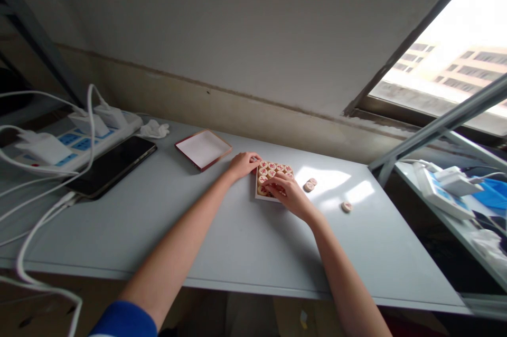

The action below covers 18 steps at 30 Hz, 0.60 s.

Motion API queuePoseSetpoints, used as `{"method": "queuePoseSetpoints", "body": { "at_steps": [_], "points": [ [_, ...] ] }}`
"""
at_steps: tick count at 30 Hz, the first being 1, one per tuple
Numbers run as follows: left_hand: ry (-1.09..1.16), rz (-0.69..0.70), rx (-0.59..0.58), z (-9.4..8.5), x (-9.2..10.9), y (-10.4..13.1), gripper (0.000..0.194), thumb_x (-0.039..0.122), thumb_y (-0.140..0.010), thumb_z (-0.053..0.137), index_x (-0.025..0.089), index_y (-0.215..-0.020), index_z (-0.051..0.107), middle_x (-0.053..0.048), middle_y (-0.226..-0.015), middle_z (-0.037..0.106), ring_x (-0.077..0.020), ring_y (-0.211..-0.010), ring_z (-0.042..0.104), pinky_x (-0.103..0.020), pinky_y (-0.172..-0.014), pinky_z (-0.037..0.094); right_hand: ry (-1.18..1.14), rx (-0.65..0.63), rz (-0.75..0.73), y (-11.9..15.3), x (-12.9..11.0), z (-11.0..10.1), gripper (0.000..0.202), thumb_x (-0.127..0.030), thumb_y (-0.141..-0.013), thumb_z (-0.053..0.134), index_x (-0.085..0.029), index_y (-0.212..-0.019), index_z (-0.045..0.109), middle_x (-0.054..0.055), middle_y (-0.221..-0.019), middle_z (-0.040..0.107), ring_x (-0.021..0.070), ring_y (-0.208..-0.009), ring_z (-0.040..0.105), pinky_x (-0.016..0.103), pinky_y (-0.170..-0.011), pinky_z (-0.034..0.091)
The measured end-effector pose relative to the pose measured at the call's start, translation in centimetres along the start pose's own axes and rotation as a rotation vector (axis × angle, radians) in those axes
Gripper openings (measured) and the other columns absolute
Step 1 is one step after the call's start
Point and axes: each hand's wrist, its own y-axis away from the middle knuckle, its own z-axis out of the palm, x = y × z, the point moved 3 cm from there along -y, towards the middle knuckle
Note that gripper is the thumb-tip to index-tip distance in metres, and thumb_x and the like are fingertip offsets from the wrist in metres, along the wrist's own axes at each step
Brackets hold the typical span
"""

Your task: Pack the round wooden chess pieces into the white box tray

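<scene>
An open shallow box (266, 198) on the grey table holds rows of round wooden Chinese chess pieces (271, 166) with red characters. My left hand (242, 166) grips the box at its far left corner, fingers bent over the edge. Over the near part of the box is my right hand (288, 194), its thumb and fingers pinched down at a Chinese chess piece (263, 189); the hand hides several others. To the right of the box, two loose pieces (310, 185) lie touching, and a single piece (346, 207) lies farther right.
The box lid (204, 149) lies inside up, left of the box. Farther left are a black phone (114, 165), a power strip (130, 124) with chargers and white cables, and crumpled tissue (154, 129). A wall backs the table (222, 231); a metal frame (390, 165) stands at right.
</scene>
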Motion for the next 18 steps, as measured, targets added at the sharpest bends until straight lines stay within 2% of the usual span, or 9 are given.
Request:
{"method": "queuePoseSetpoints", "body": {
  "at_steps": [5, 8, 10, 12, 15, 18],
  "points": [
    [-0.001, -0.005, -0.004, 0.0, 0.0, 0.0, 0.024, 0.029, -0.077, 0.05, 0.016, -0.089, 0.066, -0.005, -0.08, 0.069, -0.0155, -0.072, 0.062, -0.022, -0.066, 0.046, 0.006, -0.021, 0.01, -0.1, -0.2, -0.2, 0.02, -0.025, -0.087, 0.043, -0.023, -0.096, 0.06, 0.005, -0.094, 0.058, 0.015, -0.081, 0.054, 0.026, -0.069, 0.042],
    [-0.005, 0.0, 0.004, 0.0, 0.0, 0.0, 0.024, 0.029, -0.077, 0.05, 0.016, -0.089, 0.066, -0.005, -0.081, 0.07, -0.0163, -0.074, 0.062, -0.022, -0.066, 0.046, 0.152, 0.077, 0.08, 0.1, 0.4, -1.3, 0.021, -0.027, -0.087, 0.043, -0.023, -0.096, 0.061, 0.005, -0.091, 0.06, 0.0172, -0.082, 0.054, 0.028, -0.069, 0.041],
    [-0.01, -0.004, 0.01, 0.0, 0.1, 0.0, 0.024, 0.028, -0.076, 0.05, 0.016, -0.089, 0.067, -0.005, -0.082, 0.07, -0.0168, -0.076, 0.062, -0.023, -0.066, 0.046, 0.357, 0.19, 0.207, 0.6, 1.4, -2.5, 0.022, -0.027, -0.086, 0.044, -0.023, -0.098, 0.061, 0.007, -0.095, 0.059, 0.021, -0.088, 0.052, 0.032, -0.073, 0.04],
    [-0.013, -0.012, 0.01, 0.0, 0.1, 0.1, 0.024, 0.028, -0.076, 0.051, 0.016, -0.089, 0.067, -0.005, -0.083, 0.069, -0.017, -0.076, 0.062, -0.023, -0.066, 0.046, 0.543, 0.24, 0.396, 1.4, 2.9, -3.7, 0.024, -0.027, -0.084, 0.045, -0.021, -0.102, 0.06, 0.009, -0.102, 0.058, 0.0252, -0.094, 0.05, 0.036, -0.075, 0.038],
    [-0.01, -0.021, 0.01, 0.0, 0.1, 0.1, 0.024, 0.03, -0.076, 0.051, 0.016, -0.089, 0.067, -0.005, -0.082, 0.07, -0.0171, -0.075, 0.063, -0.023, -0.065, 0.046, 0.587, 0.147, 0.667, 3.0, 5.5, -4.5, 0.026, -0.029, -0.082, 0.047, -0.018, -0.102, 0.059, 0.013, -0.102, 0.056, 0.0272, -0.095, 0.051, 0.037, -0.073, 0.039],
    [-0.014, -0.021, 0.014, -0.1, 0.1, 0.1, 0.024, 0.03, -0.076, 0.051, 0.017, -0.089, 0.067, -0.005, -0.083, 0.07, -0.0174, -0.076, 0.063, -0.023, -0.067, 0.046, 0.446, 0.062, 0.729, 3.8, 7.3, -4.5, 0.025, -0.028, -0.081, 0.047, -0.015, -0.098, 0.06, 0.012, -0.089, 0.058, 0.0228, -0.089, 0.054, 0.031, -0.071, 0.041]
  ]
}}
